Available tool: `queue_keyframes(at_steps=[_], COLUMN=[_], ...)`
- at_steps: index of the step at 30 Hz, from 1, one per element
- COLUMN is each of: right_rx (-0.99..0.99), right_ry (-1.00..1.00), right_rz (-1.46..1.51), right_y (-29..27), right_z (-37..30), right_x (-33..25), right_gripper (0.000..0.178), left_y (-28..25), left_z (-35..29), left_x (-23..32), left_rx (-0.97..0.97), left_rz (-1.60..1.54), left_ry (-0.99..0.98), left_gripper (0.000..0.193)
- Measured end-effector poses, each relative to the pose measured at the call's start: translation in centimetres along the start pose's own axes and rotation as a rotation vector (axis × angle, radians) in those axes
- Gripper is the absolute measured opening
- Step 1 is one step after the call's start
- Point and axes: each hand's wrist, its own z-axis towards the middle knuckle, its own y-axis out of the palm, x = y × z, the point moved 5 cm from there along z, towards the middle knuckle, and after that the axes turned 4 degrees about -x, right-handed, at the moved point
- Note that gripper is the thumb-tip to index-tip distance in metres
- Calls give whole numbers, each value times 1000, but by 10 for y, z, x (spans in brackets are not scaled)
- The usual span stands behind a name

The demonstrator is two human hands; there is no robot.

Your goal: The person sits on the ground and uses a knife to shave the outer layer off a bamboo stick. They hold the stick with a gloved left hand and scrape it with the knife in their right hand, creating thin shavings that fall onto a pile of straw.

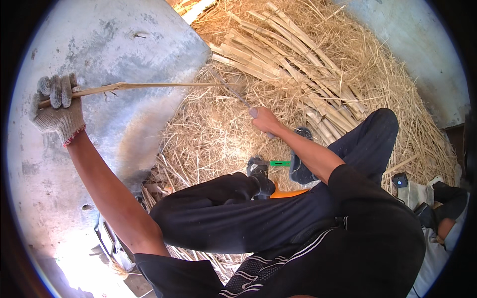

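My left hand (60,107), in a pale knitted work glove, is closed around the near end of a long split bamboo strip (144,85). The strip runs to the right, almost level, its far end over the shavings. My bare right hand (266,121) grips the handle of a knife. Its narrow, dark blade (229,88) slants up and left, crossing the strip near its far end; whether the two touch I cannot tell. Under both lies a thick bed of curly, straw-coloured shavings (208,129).
Several split bamboo strips (293,59) lie piled ahead on the shavings. A grey, stained wall-like surface (124,44) is at the left, another pale panel (412,44) at the far right. A green-handled tool (279,163) lies between my dark shoes, beside something orange (289,193).
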Motion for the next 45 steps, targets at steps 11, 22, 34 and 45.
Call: queue_keyframes(at_steps=[11,22,34,45], right_rx=[-5,-30,61,135], right_ry=[196,218,279,-128], right_rz=[-121,-324,-198,-61], right_y=[0,-18,-19,-9], right_z=[18,1,10,-9], right_x=[-16,-17,21,-31], right_gripper=[33,30,31,37], left_y=[-7,-20,-17,-10], left_z=[-14,-18,-4,-1], left_x=[3,7,1,-2], left_rx=[-13,-19,39,292], left_rz=[-50,-73,-59,28], left_ry=[10,13,24,85], left_gripper=[19,17,19,20])
